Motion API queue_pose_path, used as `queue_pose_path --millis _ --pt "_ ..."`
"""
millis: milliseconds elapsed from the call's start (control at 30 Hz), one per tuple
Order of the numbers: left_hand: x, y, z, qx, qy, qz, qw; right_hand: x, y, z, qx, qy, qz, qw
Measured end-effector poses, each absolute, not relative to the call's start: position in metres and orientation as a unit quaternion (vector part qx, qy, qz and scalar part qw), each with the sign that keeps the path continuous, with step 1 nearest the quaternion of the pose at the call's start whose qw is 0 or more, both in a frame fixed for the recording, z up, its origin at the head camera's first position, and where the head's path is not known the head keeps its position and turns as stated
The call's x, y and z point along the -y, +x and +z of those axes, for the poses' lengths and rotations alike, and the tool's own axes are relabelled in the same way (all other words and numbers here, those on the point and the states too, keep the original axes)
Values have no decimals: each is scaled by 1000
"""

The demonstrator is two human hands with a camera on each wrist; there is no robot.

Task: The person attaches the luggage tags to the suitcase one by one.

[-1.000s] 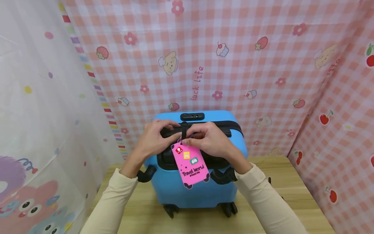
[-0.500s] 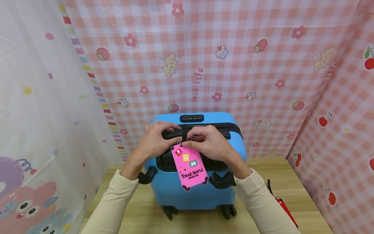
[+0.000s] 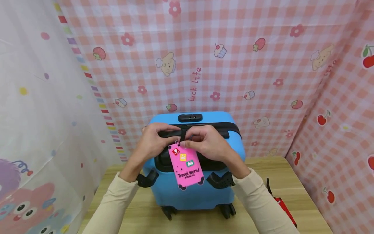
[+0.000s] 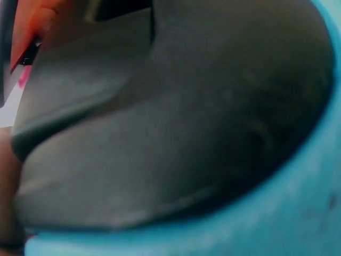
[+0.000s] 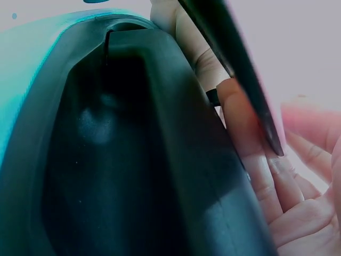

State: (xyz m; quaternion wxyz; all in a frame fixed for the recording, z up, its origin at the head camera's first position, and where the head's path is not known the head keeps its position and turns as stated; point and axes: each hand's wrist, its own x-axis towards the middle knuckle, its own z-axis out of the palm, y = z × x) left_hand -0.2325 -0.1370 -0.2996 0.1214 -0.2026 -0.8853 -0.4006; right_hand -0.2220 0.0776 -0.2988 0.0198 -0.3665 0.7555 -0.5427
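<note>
A pink luggage tag [image 3: 187,165] hangs by its black strap [image 3: 183,133] at the black handle [image 3: 169,133] of a blue suitcase [image 3: 195,195]. From the left, my left hand [image 3: 152,141] pinches at the strap's lower part, its forefinger along the handle. My right hand [image 3: 208,143] pinches the strap and the tag's top edge between thumb and curled fingers. In the right wrist view, fingers [image 5: 245,128] lie beside the handle [image 5: 197,144], behind the tag's edge. The left wrist view is mostly filled by black suitcase plastic [image 4: 160,122].
A red tag [image 3: 283,208] with a black strap lies on the wooden table [image 3: 263,224], right of the suitcase near my right sleeve. A pink checked curtain [image 3: 233,74] hangs behind, and a white patterned one [image 3: 38,113] at the left.
The pink tag has swung slightly left and hangs a little straighter. Both hands keep their hold near the strap. The red tag has come into view beside the right sleeve.
</note>
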Motion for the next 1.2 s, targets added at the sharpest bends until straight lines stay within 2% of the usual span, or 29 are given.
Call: queue_pose_path --millis 233,600,867,1000,1200 --pt "138 -232 -302 878 -203 -417 120 -76 -222 -299 -753 -366 -546 21" --pt "141 -234 -299 851 -191 -487 53 -75 -221 -299 -753 -362 -549 18" --pt "141 -233 -296 852 -150 -499 39 -74 -218 -299 -757 -366 -541 -12" --pt "137 -235 -292 851 -134 -507 41 -75 -217 -298 -756 -367 -542 -22" --pt "133 -234 -290 869 -128 -472 77 -72 -215 -301 -759 -367 -535 -58"
